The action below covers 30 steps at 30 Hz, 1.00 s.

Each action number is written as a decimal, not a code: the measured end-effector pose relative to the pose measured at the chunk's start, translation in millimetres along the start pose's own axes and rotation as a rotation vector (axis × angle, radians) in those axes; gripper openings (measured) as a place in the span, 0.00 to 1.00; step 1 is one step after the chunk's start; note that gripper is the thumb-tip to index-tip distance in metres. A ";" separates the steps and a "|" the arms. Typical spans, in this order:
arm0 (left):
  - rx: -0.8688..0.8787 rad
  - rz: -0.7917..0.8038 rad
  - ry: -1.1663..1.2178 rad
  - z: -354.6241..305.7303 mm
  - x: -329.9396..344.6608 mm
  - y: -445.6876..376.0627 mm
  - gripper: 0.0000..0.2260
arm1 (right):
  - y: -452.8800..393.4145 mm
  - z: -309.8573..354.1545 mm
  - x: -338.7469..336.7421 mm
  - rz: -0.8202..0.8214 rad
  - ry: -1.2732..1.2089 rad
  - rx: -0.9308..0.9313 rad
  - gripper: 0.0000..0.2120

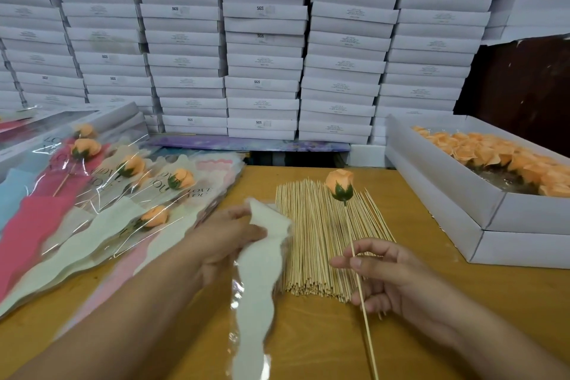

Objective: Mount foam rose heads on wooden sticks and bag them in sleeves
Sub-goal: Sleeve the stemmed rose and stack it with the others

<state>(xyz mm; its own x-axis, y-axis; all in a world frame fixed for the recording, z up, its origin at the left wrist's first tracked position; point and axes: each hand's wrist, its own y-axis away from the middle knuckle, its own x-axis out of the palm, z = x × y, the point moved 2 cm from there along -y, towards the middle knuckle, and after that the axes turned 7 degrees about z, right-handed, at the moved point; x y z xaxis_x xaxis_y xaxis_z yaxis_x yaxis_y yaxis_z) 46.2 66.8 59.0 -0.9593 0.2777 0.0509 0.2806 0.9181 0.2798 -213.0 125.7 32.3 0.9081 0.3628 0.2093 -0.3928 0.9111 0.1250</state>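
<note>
The right hand (390,276) pinches the stick (361,284), rose head (339,183) pointing away; the left hand (226,236) grips a sleeve (262,281) lying lengthwise.

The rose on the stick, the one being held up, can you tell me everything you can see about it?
The rose on the stick has an orange, foam-looking bud, tightly closed, with a dark green leafy cup beneath. It sits atop a thin pale wooden stick that runs down toward the camera, tilted slightly. The right hand pinches the stick partway down between thumb and fingers. The bud hovers over the pile of loose sticks on the table and is not in a sleeve yet.
</note>
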 end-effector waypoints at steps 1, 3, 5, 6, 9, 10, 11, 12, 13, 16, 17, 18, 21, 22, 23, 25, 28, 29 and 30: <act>-0.012 0.039 0.014 3.4 10.0 4.2 0.21 | -0.4 0.2 -0.4 0.011 -0.020 0.002 0.22; -0.043 0.121 0.035 10.2 25.3 8.9 0.25 | -2.9 1.7 1.1 0.030 -0.063 0.004 0.20; -0.039 0.167 0.031 16.6 35.5 9.0 0.28 | -7.9 4.3 4.3 0.038 -0.123 0.007 0.14; -0.031 0.182 0.026 19.2 39.6 8.7 0.29 | -10.9 5.5 5.4 0.037 -0.167 0.009 0.11; -0.047 0.240 0.036 26.2 46.6 6.5 0.31 | -19.6 7.4 4.7 0.018 -0.259 0.005 0.13; -0.059 0.266 0.039 28.2 48.5 6.5 0.31 | -21.6 8.1 3.1 0.005 -0.264 -0.001 0.14; -0.075 0.293 0.038 30.2 50.4 7.1 0.30 | -22.9 8.8 1.2 -0.011 -0.260 -0.007 0.14; -0.092 0.326 0.032 31.5 52.8 8.8 0.30 | -24.0 9.9 -0.8 -0.026 -0.254 -0.012 0.14; -0.104 0.370 0.019 33.1 55.2 10.7 0.29 | -24.5 10.7 -3.2 -0.039 -0.248 -0.016 0.13; -0.112 0.487 -0.047 37.4 61.3 18.4 0.25 | -24.8 13.4 -10.3 -0.065 -0.243 -0.020 0.11; -0.115 0.516 -0.075 39.4 62.7 20.3 0.22 | -24.2 14.5 -12.3 -0.070 -0.248 -0.021 0.10; -0.125 0.542 -0.103 40.8 64.2 22.4 0.19 | -23.7 15.6 -13.7 -0.078 -0.246 -0.023 0.09; -0.145 0.598 -0.190 42.7 67.5 25.0 0.12 | -21.3 17.4 -14.4 -0.087 -0.199 -0.024 0.12; -0.137 0.581 -0.207 41.3 68.1 24.7 0.11 | -20.5 17.2 -13.3 -0.080 -0.179 -0.022 0.13; -0.120 0.531 -0.203 38.9 67.8 23.4 0.12 | -19.4 17.0 -11.9 -0.067 -0.161 -0.020 0.13; -0.066 0.409 -0.162 30.8 67.7 20.5 0.13 | -17.0 16.3 -8.1 -0.029 -0.138 -0.013 0.12; 0.019 0.288 -0.057 17.2 66.5 15.3 0.14 | -12.7 15.1 0.1 0.041 -0.115 0.003 0.10; 0.046 0.257 -0.029 13.1 66.0 14.0 0.14 | -11.1 14.5 3.3 0.061 -0.106 0.010 0.09; 0.068 0.229 0.010 10.0 65.9 12.6 0.14 | -9.6 13.6 6.6 0.078 -0.097 0.018 0.09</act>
<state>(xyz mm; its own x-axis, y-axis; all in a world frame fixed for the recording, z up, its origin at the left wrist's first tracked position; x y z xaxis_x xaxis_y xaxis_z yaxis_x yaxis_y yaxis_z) -13.1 99.4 56.3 -0.8707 0.4782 0.1148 0.4917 0.8488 0.1943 -205.2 116.7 45.7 0.8569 0.4109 0.3114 -0.4650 0.8768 0.1224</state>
